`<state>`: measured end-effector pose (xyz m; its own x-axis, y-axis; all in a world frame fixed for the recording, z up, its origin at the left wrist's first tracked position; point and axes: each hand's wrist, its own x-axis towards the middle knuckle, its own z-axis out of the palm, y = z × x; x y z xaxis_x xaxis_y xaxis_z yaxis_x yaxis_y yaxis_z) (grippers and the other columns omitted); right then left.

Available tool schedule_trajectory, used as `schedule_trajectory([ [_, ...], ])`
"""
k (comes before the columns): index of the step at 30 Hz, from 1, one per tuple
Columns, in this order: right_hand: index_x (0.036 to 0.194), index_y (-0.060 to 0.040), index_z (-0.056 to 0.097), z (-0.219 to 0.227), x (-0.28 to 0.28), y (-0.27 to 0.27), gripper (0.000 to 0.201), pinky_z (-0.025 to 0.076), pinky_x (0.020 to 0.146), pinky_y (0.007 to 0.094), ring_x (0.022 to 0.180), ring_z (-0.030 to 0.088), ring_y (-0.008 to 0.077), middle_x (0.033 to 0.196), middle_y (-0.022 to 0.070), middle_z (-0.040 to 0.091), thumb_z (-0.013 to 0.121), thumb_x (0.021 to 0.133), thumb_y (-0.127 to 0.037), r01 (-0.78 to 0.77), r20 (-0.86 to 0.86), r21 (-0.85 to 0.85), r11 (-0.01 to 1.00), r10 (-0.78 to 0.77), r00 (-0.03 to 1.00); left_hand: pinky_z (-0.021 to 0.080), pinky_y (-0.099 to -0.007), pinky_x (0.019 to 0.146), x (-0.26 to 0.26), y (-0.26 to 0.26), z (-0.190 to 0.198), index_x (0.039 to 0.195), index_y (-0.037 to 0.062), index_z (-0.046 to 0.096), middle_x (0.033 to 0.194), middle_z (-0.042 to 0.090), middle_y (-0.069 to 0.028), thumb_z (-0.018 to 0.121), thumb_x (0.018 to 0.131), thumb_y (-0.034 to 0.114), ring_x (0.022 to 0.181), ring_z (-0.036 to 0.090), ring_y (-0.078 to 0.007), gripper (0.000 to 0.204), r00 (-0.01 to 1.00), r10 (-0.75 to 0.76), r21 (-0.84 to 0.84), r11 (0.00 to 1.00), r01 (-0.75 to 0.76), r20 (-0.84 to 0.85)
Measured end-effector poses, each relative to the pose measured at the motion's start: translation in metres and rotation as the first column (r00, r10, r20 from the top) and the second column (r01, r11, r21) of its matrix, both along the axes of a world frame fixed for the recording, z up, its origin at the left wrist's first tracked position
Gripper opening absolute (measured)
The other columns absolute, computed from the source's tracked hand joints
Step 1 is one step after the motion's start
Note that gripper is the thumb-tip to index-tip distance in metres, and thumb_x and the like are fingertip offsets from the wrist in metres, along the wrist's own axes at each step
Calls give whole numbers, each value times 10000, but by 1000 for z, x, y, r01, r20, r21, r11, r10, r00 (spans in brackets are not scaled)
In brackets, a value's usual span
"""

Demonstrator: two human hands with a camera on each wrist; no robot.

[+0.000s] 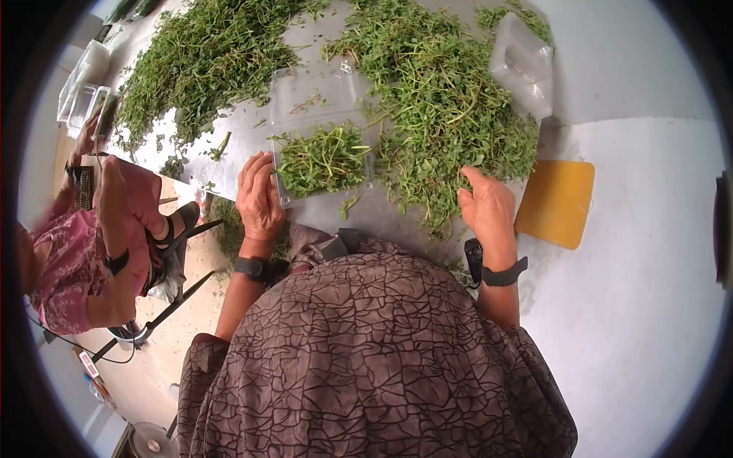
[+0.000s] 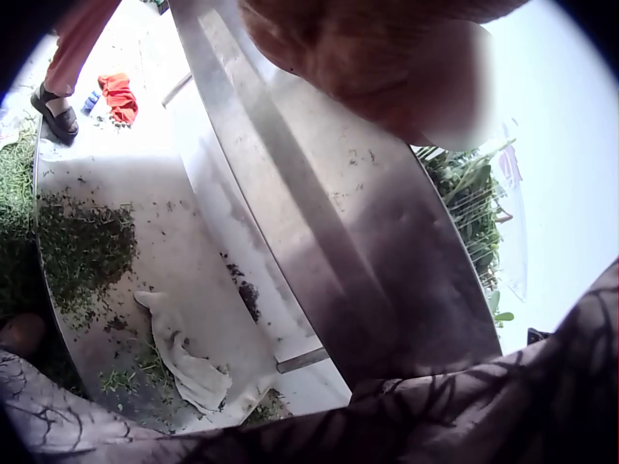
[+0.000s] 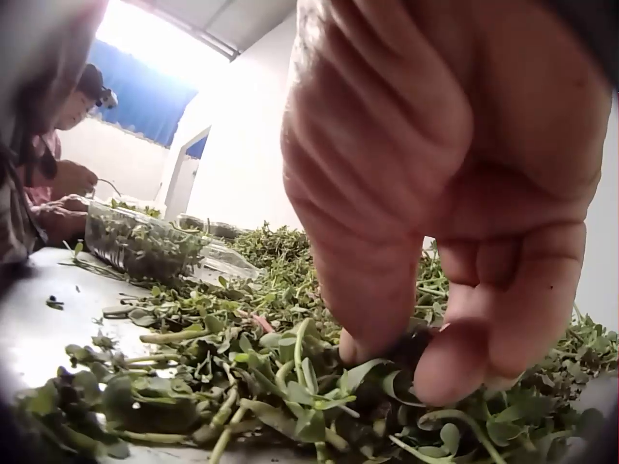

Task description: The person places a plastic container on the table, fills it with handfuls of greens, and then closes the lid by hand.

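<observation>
A clear plastic clamshell box (image 1: 372, 179) stands at the table's near edge with its lid laid back, holding a bunch of leafy green stems (image 1: 324, 160). My left hand (image 1: 259, 200) rests along the box's left side, fingers nearly straight against the wall. To the right lies a large pile of the same greens (image 1: 450, 107). Over its near right part, my right hand (image 1: 489, 210) reaches down. In the right wrist view the thumb and curled fingers (image 3: 455, 358) pinch among the leaves, with the tips partly hidden by them.
Another heap of greens (image 1: 206, 61) covers the far left of the metal table (image 1: 259, 126). Stacked clear boxes (image 1: 523, 65) stand at the pile's right. A yellow board (image 1: 557, 204) lies beyond the table's right edge. Another person (image 1: 84, 252) sits at the left beside more boxes.
</observation>
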<state>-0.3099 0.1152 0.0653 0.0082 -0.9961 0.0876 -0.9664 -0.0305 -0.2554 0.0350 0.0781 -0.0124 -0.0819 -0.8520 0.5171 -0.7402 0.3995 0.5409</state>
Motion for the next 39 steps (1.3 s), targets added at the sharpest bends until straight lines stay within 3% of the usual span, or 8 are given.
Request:
schedule_trajectory([
  [4, 915, -52, 646, -2, -4, -3, 192, 448, 539, 397, 593, 583, 317, 662, 188, 565, 630, 724, -38, 21, 12, -35, 999, -21, 1000, 422, -418, 962, 0, 0, 0, 990, -21, 589, 1125, 612, -151, 491, 799, -33, 1123, 539, -350, 215, 1000, -3, 6, 1000, 3, 6],
  [8, 862, -17, 630, 20, -4, -6, 147, 374, 480, 263, 498, 460, 116, 611, 104, 545, 572, 745, 51, 117, 447, 44, 992, -124, 886, 427, -419, 957, 1, 0, 0, 994, -19, 588, 1125, 613, -149, 494, 801, -34, 1119, 541, -351, 216, 1000, -21, -15, 1000, 21, -5],
  [10, 867, 20, 623, 43, 15, -12, 114, 343, 472, 210, 523, 425, 45, 614, 7, 544, 567, 784, 76, 193, 739, 156, 969, -244, 628, 427, -418, 956, 0, 0, 1, 1004, -23, 587, 1129, 610, -157, 486, 809, -22, 1124, 541, -351, 220, 1000, -22, -8, 1000, 22, 2],
  [16, 1020, 15, 635, 56, 72, -29, 220, 459, 547, 200, 630, 564, 52, 786, 34, 616, 654, 801, 25, -82, 862, 87, 993, -33, 506, 432, -423, 961, -2, -1, 4, 971, 1, 593, 1097, 620, -136, 508, 787, -19, 1094, 562, -343, 204, 1000, 3, -15, 1000, -3, -9],
  [20, 1078, -18, 631, 57, 77, -36, 291, 530, 605, 261, 703, 644, 148, 892, 117, 656, 672, 790, -5, -160, 741, -18, 987, 121, 661, 431, -426, 964, 0, -2, 4, 966, 9, 594, 1082, 623, -130, 525, 763, -32, 1081, 569, -337, 218, 1000, 3, -21, 1000, -3, -6],
  [27, 1030, -12, 628, 37, 6, -12, 288, 485, 646, 386, 677, 624, 303, 810, 182, 642, 683, 771, -123, 208, 224, 112, 972, -229, 947, 436, -415, 955, -2, 1, 4, 974, -11, 592, 1104, 619, -148, 491, 762, -47, 1104, 555, -350, 238, 1000, 0, -18, 1000, 0, -17],
  [31, 967, -15, 629, 36, -18, 12, 262, 478, 673, 417, 713, 617, 358, 727, 183, 631, 682, 760, -167, 320, -25, 285, 903, -327, 945, 427, -415, 965, -2, 1, 2, 977, -32, 593, 1120, 615, -160, 480, 780, -45, 1119, 546, -357, 228, 1000, -7, 4, 1000, 7, -4],
  [39, 774, 5, 559, -1, -16, 33, 190, 479, 653, 445, 711, 610, 392, 702, 209, 613, 655, 739, -156, 323, -13, 263, 909, -331, 944, 415, -437, 972, 1, 1, -2, 1012, -31, 585, 1123, 610, -163, 470, 810, -12, 1125, 540, -369, 233, 1000, -12, 2, 1000, 12, 28],
])
